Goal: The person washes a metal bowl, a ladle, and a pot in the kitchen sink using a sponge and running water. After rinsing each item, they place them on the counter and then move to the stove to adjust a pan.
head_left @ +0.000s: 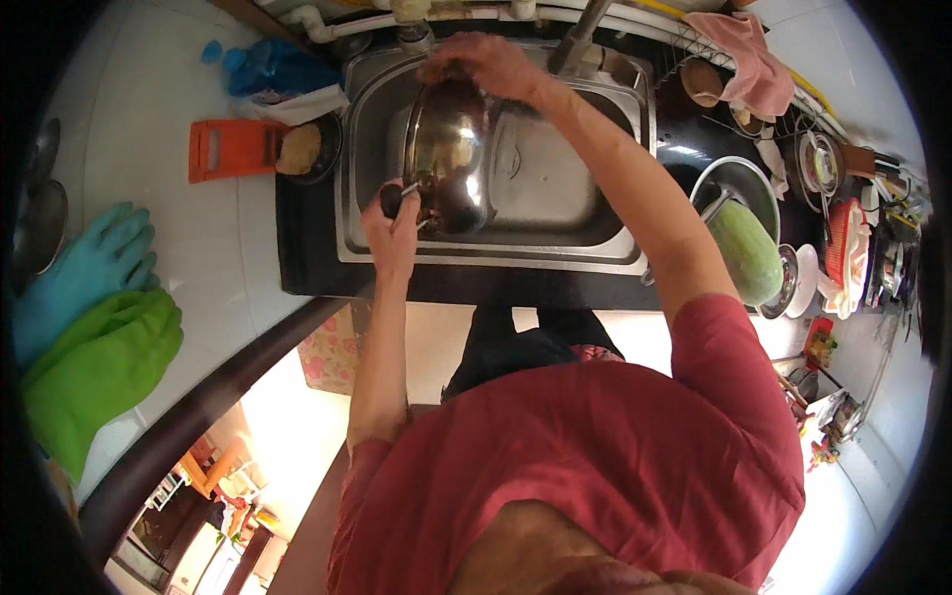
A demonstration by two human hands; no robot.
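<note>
A shiny metal pot [451,149] is tipped on its side over the left half of the steel sink [555,236]. My left hand [393,226] is closed round its near handle, a dark grip on a metal bracket. At the far end of the pot, my right hand [481,67] is closed on that side, its wrist bent over the sink. The far handle is mostly hidden under those fingers. The pot's inside is turned out of sight.
The tap [580,40] rises behind the sink. To its left are a sponge [299,151], an orange slicer [230,151] and a blue bottle [283,67]. At right, a pale green gourd [746,256] leans in a metal bowl [732,171]. Rubber gloves [104,347] hang at left.
</note>
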